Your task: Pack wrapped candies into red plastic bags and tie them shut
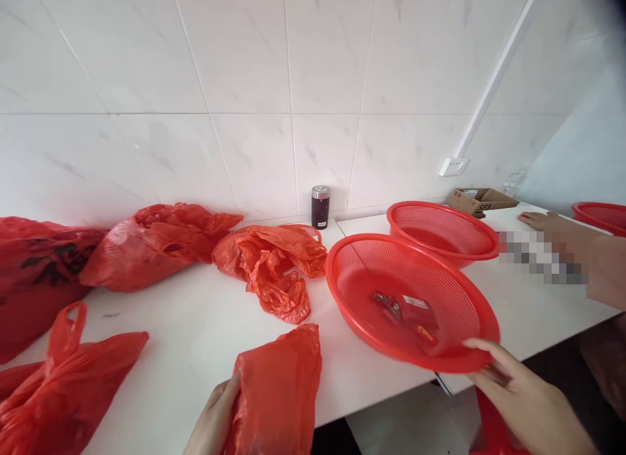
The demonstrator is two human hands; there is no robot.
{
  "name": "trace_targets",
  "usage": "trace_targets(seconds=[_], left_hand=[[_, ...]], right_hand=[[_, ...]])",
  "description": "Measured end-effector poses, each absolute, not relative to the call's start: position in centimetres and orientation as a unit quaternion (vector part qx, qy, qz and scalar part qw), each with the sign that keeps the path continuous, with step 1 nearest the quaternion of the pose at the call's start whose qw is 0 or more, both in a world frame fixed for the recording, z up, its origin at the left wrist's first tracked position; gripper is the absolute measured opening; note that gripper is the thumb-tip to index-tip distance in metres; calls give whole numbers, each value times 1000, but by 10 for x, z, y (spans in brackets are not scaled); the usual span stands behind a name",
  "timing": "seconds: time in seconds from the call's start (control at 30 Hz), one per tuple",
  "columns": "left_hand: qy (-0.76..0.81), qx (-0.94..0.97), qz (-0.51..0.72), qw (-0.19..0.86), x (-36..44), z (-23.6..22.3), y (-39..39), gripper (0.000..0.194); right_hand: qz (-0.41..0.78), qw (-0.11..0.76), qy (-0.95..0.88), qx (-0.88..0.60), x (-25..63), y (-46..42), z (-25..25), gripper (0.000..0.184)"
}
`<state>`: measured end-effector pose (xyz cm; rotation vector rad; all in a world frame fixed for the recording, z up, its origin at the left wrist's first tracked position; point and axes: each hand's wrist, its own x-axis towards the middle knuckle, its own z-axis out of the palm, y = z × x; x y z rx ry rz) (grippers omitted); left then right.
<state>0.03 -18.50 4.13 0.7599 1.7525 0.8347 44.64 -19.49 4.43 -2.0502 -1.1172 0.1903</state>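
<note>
My left hand is closed on the side of a red plastic bag at the table's front edge; the bag hides most of its fingers. To the right, my right hand grips the near rim of a red mesh plastic basket, which is tilted, its left side raised. Inside this basket lie a small dark packet and a small yellow piece, with a white label near them. Just left of the basket rests a crumpled red plastic bag.
More red bags lie along the white table, one tied bag near left. A dark tumbler stands by the wall. Behind are a second red basket and a cardboard box. Another person's arm reaches in from the right.
</note>
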Motion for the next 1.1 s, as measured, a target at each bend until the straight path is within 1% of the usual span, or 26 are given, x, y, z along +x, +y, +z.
trace_targets(seconds=[0.07, 0.1, 0.13, 0.17, 0.2, 0.23, 0.27, 0.3, 0.33, 0.37, 0.4, 0.47, 0.53, 0.63, 0.7, 0.77, 0.83, 0.9, 0.97, 1.0, 1.03, 1.1], left_hand=[[728, 335, 349, 486, 2, 48, -188, 47], [727, 342, 360, 474, 4, 53, -189, 48], [722, 348, 374, 467, 6, 58, -189, 47], [707, 361, 392, 466, 10, 63, -190, 46], [686, 378, 411, 466, 14, 67, -190, 44], [662, 395, 428, 471, 19, 72, -189, 41], [639, 409, 440, 480, 24, 76, -189, 39], [619, 418, 448, 492, 28, 78, -188, 38], [604, 421, 451, 505, 32, 80, -187, 38], [591, 424, 451, 517, 34, 81, -186, 38], [582, 428, 449, 526, 35, 81, -184, 38], [580, 451, 438, 518, 30, 79, -183, 36], [607, 487, 415, 472, 20, 76, -183, 34], [631, 563, 315, 430, 1, 74, -186, 41], [620, 609, 213, 447, -16, 75, -187, 42], [623, 624, 163, 443, -39, 76, -186, 36], [676, 603, 193, 377, -67, 76, -182, 24], [749, 543, 267, 268, -95, 77, -177, 11], [780, 483, 341, 204, -113, 77, -173, 15], [772, 469, 375, 207, -116, 79, -172, 17], [751, 469, 402, 232, -116, 80, -172, 17], [684, 489, 428, 331, -106, 85, -174, 16]], right_hand=[[187, 355, -473, -785, 425, -193, 54, 60], [225, 356, -481, -769, 411, -195, 59, 72], [239, 377, -481, -754, 395, -197, 66, 81], [251, 403, -486, -733, 376, -201, 73, 83], [263, 432, -498, -705, 355, -206, 81, 80], [271, 460, -519, -668, 332, -211, 89, 71], [283, 477, -551, -623, 308, -215, 96, 58], [302, 470, -605, -568, 282, -219, 102, 42], [312, 451, -668, -503, 257, -220, 106, 31], [320, 419, -731, -433, 234, -219, 107, 24], [317, 387, -771, -395, 213, -215, 105, 21], [275, 343, -814, -379, 182, -201, 95, 23], [204, 321, -826, -416, 167, -180, 78, 29], [104, 266, -833, -475, 166, -148, 59, 35], [74, 192, -840, -502, 172, -132, 55, 39], [75, 101, -844, -522, 179, -122, 59, 56], [76, 22, -847, -526, 188, -118, 67, 70], [71, -26, -853, -516, 197, -120, 79, 74], [81, -36, -864, -495, 205, -126, 96, 71], [96, -26, -870, -483, 208, -130, 107, 68], [110, -4, -874, -473, 211, -136, 119, 63], [113, 78, -875, -464, 214, -147, 145, 48]])
